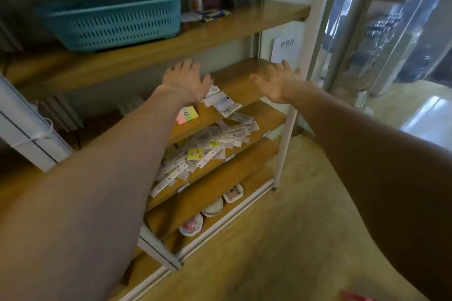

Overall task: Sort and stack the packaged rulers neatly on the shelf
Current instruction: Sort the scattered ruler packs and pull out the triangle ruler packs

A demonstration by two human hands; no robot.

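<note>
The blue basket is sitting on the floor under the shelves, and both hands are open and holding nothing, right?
Not quite. The head view shows the blue basket sitting on the top wooden shelf, not on the floor. The rest is right: the left hand and the right hand are both open and holding nothing.

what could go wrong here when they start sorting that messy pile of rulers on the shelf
1. The loose pile of white packaged rulers spreads up to the front edge of its wooden shelf, so a careless sweep could push some onto the floor.
2. The open left hand and right hand hover empty above a few packets on the shelf above; reaching down might drag those off.
3. The pink and green notepad could get mixed in.
</note>
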